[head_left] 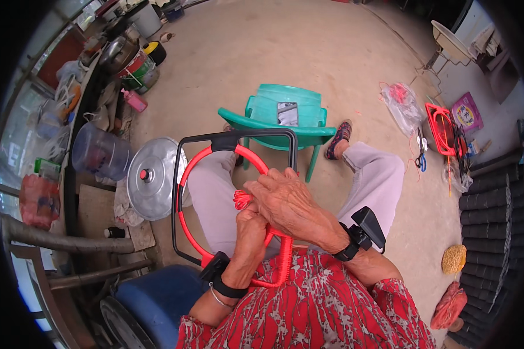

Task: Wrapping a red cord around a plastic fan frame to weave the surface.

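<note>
A black squarish frame (176, 192) with a red ring (193, 164) inside it rests across my lap. Tight turns of red cord cover the ring's lower right part. A small looped bundle of red cord (241, 200) sticks out from between my hands. My left hand (251, 234) is closed, pinching the cord inside the ring. Over the ring's right side my right hand (290, 203) is curled, its fingertips meeting the left hand at the bundle. The fingertips of the right hand are partly hidden.
Ahead stands a green plastic chair (285, 96) with a phone (287, 114) on its seat. A metal lid (148, 189), a clear water jug (101, 152) and a blue barrel (157, 302) are on my left. To my right lie scissors (422, 161), red frames (441, 128) and a plastic bag (404, 110).
</note>
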